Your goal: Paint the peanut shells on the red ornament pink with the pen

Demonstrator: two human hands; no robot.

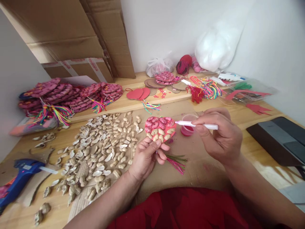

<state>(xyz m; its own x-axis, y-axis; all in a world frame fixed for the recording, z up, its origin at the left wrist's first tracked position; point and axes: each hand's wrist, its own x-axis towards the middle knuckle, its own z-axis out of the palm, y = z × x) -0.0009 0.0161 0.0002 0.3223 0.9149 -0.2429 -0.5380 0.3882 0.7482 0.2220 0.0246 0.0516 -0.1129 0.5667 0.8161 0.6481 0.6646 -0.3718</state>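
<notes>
My left hand grips the lower edge of a red heart-shaped piece covered with peanut shells. The upper shells are pink; the lower ones are still plain tan. Between the thumb and fingers of my right hand is a white pen, its tip at the heart's right edge. Behind the pen, a clear cup holds pink liquid. A tassel of pink and green strands hangs below the heart.
Peanut shells cover the left side, with a blue glue gun beyond them. Finished pink pieces, red hearts and colourful tassels line the back. A dark device lies at right.
</notes>
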